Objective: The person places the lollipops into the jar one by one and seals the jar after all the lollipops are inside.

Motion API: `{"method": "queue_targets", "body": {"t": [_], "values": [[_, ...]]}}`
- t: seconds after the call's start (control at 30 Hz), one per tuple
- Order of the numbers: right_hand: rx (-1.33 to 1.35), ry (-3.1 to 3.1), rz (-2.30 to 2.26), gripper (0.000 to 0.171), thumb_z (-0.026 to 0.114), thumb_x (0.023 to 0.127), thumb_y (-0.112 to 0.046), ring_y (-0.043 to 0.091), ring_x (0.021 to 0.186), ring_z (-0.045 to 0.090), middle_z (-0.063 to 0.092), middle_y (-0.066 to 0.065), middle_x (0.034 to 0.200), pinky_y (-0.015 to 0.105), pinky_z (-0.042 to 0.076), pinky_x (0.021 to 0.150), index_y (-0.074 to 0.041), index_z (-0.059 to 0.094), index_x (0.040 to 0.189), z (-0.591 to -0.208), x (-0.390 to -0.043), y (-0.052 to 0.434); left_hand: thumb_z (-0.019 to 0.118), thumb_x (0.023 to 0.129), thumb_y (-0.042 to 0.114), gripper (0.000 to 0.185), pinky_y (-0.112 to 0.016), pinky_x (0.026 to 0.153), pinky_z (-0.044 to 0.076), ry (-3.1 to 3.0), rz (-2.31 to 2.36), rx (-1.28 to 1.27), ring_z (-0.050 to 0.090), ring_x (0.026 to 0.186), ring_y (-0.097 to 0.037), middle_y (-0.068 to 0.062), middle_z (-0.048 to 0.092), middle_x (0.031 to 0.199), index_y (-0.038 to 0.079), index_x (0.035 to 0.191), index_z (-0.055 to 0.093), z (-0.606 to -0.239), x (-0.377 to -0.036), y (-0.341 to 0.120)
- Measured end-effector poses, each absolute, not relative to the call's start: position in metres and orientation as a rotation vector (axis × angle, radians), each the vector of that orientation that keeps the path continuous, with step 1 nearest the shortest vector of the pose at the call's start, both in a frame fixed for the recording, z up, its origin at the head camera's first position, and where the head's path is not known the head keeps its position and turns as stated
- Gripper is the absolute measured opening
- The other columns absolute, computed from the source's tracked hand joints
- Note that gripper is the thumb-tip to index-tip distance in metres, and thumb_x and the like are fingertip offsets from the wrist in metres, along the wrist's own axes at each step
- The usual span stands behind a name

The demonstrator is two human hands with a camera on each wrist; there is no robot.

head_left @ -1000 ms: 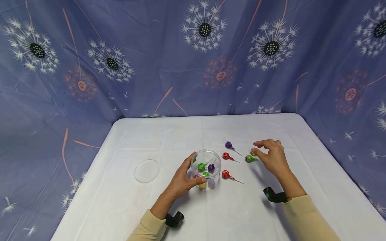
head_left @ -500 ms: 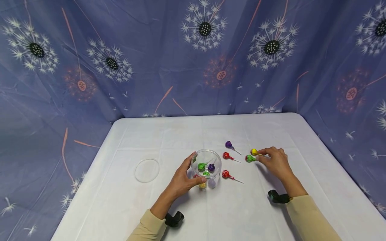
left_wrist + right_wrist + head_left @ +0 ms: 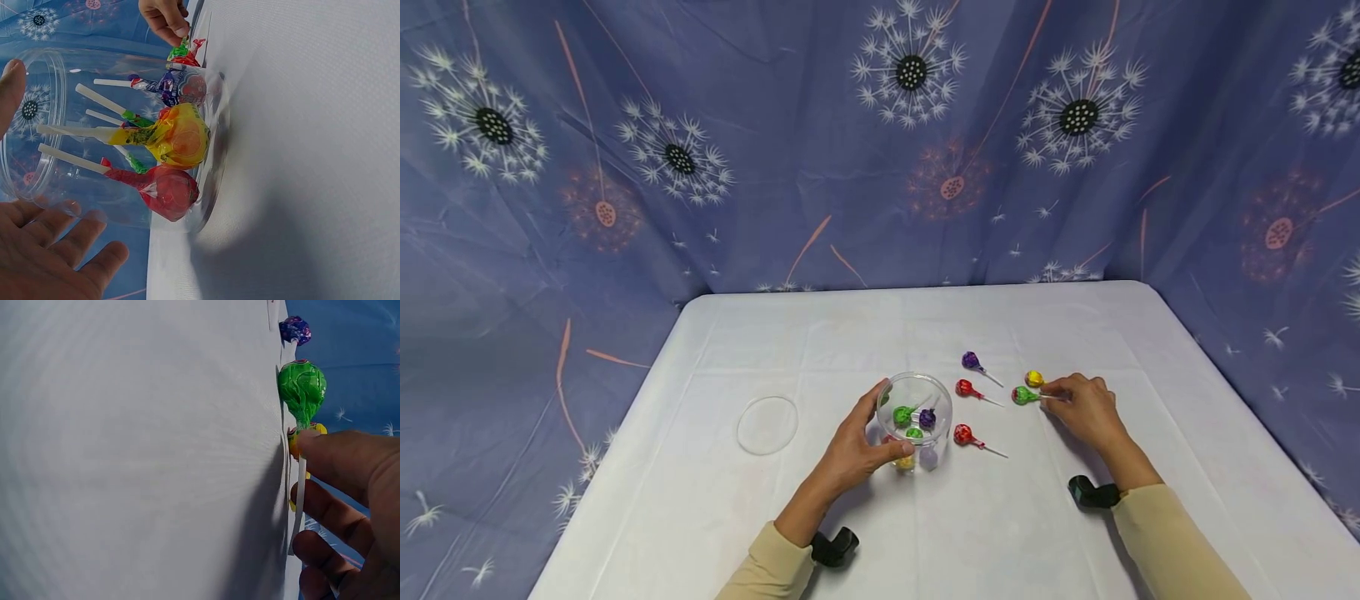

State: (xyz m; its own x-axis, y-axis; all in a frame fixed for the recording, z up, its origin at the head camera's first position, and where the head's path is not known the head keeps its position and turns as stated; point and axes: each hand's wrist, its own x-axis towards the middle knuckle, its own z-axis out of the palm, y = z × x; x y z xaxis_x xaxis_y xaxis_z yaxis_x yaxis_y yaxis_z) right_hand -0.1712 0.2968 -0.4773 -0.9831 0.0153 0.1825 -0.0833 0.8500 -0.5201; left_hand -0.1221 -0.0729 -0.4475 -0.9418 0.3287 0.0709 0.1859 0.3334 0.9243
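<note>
My left hand grips a clear round jar standing on the white table; the thumb is on its near side and the fingers on its left. Several wrapped lollipops lie in the jar, among them a yellow one and a red one. My right hand rests on the table to the right and pinches the white stick of a green lollipop. A yellow lollipop lies just behind the green one.
A purple lollipop and two red lollipops lie loose between the jar and my right hand. The jar's clear lid lies flat to the left. A blue patterned cloth hangs behind the table.
My right hand came down from above the yellow and green lollipops and closed its fingers on the green one's stick. The left hand and jar stayed put.
</note>
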Motion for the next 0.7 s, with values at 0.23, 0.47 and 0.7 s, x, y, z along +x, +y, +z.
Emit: {"method": "queue_targets", "body": {"t": [0.23,0.47,0.7], "values": [[0.026,-2.872,0.798,0.022,0.069,0.081,-0.012,0.032,0.090,0.046,0.063,0.019,0.097,0.047,0.028,0.076,-0.003,0.072,0.101,-0.482,-0.172,0.300,0.079,0.074,0.037,0.092,-0.059,0.113,0.026,2.451,1.684,0.473,0.029,0.142,-0.031,-0.005,0.034,0.153,0.031,0.149,0.025,-0.447,-0.122,-0.073],[0.017,-2.861,0.820,0.018,0.068,0.081,-0.011,0.031,0.087,0.045,0.062,0.017,0.094,0.048,0.028,0.076,-0.003,0.073,0.097,-0.486,-0.172,0.303,0.079,0.074,0.039,0.093,-0.059,0.113,0.026,2.458,1.673,0.472,0.029,0.142,-0.033,-0.006,0.034,0.153,0.030,0.149,0.025,-0.447,-0.122,-0.073],[-0.012,-2.854,0.860,0.013,0.068,0.083,-0.010,0.029,0.086,0.043,0.061,0.015,0.091,0.046,0.027,0.076,-0.004,0.073,0.093,-0.489,-0.171,0.304,0.079,0.074,0.039,0.093,-0.059,0.113,0.026,2.457,1.672,0.464,0.030,0.142,-0.033,-0.005,0.034,0.153,0.031,0.149,0.024,-0.447,-0.121,-0.073]]}}
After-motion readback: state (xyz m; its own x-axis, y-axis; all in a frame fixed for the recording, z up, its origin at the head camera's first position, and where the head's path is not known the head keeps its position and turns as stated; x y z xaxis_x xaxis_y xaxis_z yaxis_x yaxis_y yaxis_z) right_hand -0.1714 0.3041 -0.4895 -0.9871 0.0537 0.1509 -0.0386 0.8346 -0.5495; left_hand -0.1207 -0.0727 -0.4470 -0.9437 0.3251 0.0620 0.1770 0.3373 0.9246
